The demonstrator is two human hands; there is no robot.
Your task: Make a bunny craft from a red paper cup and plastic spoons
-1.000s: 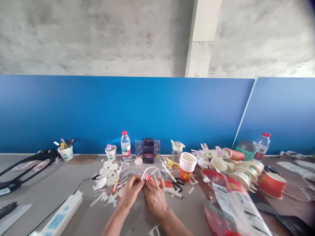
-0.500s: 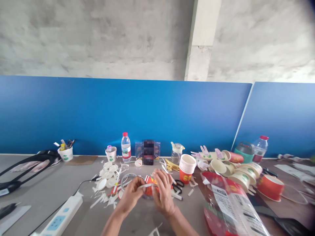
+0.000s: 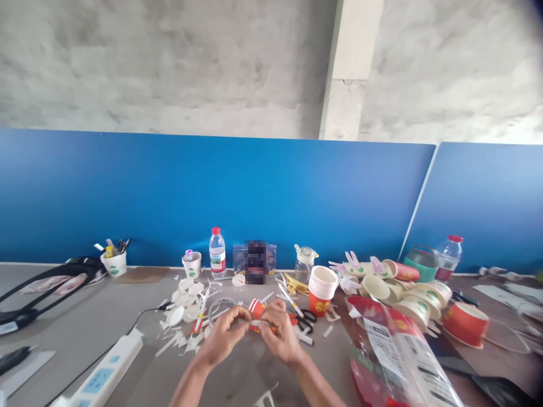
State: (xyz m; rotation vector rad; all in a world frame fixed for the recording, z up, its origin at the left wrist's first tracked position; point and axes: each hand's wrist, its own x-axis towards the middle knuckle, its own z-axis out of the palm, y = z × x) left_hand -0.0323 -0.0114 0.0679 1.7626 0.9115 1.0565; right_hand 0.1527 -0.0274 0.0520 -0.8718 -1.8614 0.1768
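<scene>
My left hand (image 3: 227, 333) and my right hand (image 3: 278, 330) meet at the middle of the table, fingers pinched. Between their fingertips runs a thin white paper strip (image 3: 254, 323), mostly covered by the fingers. Just behind them lie red paper cup pieces (image 3: 255, 307), partly hidden by my hands. A pile of white paper scraps and discs (image 3: 186, 308) spreads to the left, beside a roll of clear tape (image 3: 221, 310). Black-handled scissors (image 3: 307, 321) and a marker (image 3: 304, 338) lie to the right of my right hand.
A stack of paper cups (image 3: 322, 291) stands right of the scissors, near a glass jar (image 3: 304, 263). A plastic bag (image 3: 394, 356) and cut cups (image 3: 413, 308) cover the right side. A water bottle (image 3: 217, 254) stands behind; a power strip (image 3: 106, 373) lies front left.
My right hand's fingers, raised and stretched before, have curled down into a pinch. The strip, which showed longer between my hands, is now mostly hidden by the fingers.
</scene>
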